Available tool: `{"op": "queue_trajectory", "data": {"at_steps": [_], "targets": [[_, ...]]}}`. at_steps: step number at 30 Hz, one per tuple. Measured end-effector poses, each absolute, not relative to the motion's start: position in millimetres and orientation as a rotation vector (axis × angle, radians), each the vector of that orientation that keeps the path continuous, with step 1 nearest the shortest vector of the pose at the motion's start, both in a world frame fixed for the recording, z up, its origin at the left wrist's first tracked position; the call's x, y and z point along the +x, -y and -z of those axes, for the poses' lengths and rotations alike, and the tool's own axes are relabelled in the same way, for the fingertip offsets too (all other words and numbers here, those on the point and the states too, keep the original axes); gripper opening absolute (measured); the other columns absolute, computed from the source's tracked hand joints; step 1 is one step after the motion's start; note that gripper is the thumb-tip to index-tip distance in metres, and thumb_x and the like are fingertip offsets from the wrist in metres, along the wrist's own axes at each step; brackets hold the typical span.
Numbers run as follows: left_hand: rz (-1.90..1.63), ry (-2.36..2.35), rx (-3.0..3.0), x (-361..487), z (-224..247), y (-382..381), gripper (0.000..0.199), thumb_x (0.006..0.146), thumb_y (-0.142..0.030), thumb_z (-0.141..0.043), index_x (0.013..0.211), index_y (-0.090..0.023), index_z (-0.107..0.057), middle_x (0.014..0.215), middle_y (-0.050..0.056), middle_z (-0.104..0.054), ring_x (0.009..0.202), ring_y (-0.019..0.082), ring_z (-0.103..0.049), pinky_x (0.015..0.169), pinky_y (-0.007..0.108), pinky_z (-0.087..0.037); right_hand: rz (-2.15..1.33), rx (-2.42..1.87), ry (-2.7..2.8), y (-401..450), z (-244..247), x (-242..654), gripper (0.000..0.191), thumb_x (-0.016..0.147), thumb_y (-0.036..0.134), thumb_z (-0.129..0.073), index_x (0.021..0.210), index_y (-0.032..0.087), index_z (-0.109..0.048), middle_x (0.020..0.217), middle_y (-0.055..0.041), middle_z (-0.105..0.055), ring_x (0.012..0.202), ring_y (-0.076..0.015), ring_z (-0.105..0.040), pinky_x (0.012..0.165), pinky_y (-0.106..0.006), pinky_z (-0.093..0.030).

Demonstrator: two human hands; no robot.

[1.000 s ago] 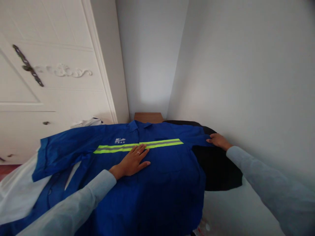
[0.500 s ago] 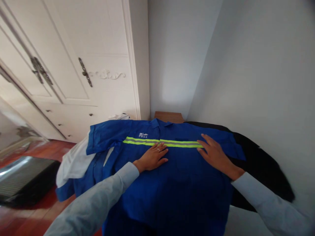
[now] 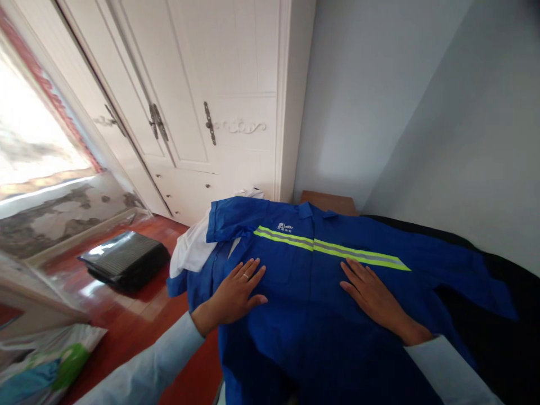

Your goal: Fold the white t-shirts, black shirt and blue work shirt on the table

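Note:
A blue short-sleeved work shirt (image 3: 295, 292) lies spread out with its front up and its collar at the far end. A yellow-green and grey reflective stripe (image 3: 337, 251) runs across its chest, with a small white logo above it. My left hand (image 3: 236, 292), a ring on one finger, rests flat on the left side of the shirt below the stripe. My right hand (image 3: 373, 295) lies flat on the right side, its fingertips just under the stripe. Both hands have their fingers stretched out and hold nothing.
White cloth (image 3: 194, 244) and more blue cloth hang at the left under the shirt. Black fabric (image 3: 506, 337) lies at the right. Beyond stand a white wardrobe (image 3: 248, 73) and a brown box (image 3: 329, 201). A black package (image 3: 126, 261) and a plastic bag (image 3: 63, 360) are at left.
My view has turned left, so the shirt appears further right. My left hand has moved from the middle of the chest to the left side; my right hand has come down below the stripe.

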State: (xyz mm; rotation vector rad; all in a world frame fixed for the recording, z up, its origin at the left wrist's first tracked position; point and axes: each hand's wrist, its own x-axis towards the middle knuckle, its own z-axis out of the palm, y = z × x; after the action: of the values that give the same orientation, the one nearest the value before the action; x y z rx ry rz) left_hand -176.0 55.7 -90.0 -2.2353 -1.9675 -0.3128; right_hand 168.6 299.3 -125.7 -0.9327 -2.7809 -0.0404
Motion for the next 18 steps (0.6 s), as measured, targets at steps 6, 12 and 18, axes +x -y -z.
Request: {"op": "queue_trajectory", "data": {"at_steps": [6,12,18], "targets": [[0.542,2.290,-1.834,-223,29,-54,0.054,0.101,-0.050,-0.040,0.139,-0.015,-0.054,0.135,0.014,-0.062,0.124,0.026,-0.060,0.108,0.040,-0.045,0.065,-0.961,2.779,-302,131,169,0.079,0.097,0.070,-0.017,0.150,0.020,-0.047,0.157,-0.0098,-0.036,0.147,-0.0290,-0.037,0.118,-0.055,-0.036],[1.020,2.957,-1.045,-312,-4,-94,0.060,0.076,-0.048,-0.074,0.120,-0.009,-0.062,0.108,0.019,-0.070,0.107,0.034,-0.065,0.084,0.039,-0.052,0.077,-0.922,2.771,-312,143,174,0.080,0.096,0.072,-0.017,0.149,0.020,-0.049,0.156,-0.0108,-0.039,0.145,-0.0301,-0.039,0.117,-0.057,-0.038],[1.364,2.953,-0.997,-359,-9,-124,0.025,0.076,-0.037,-0.074,0.079,-0.014,-0.066,0.062,0.003,-0.060,0.064,0.018,-0.061,0.056,0.026,-0.044,0.078,-0.871,2.759,-324,155,178,0.078,0.095,0.072,-0.025,0.147,0.020,-0.051,0.155,-0.0092,-0.041,0.143,-0.0301,-0.042,0.115,-0.054,-0.042]]}}
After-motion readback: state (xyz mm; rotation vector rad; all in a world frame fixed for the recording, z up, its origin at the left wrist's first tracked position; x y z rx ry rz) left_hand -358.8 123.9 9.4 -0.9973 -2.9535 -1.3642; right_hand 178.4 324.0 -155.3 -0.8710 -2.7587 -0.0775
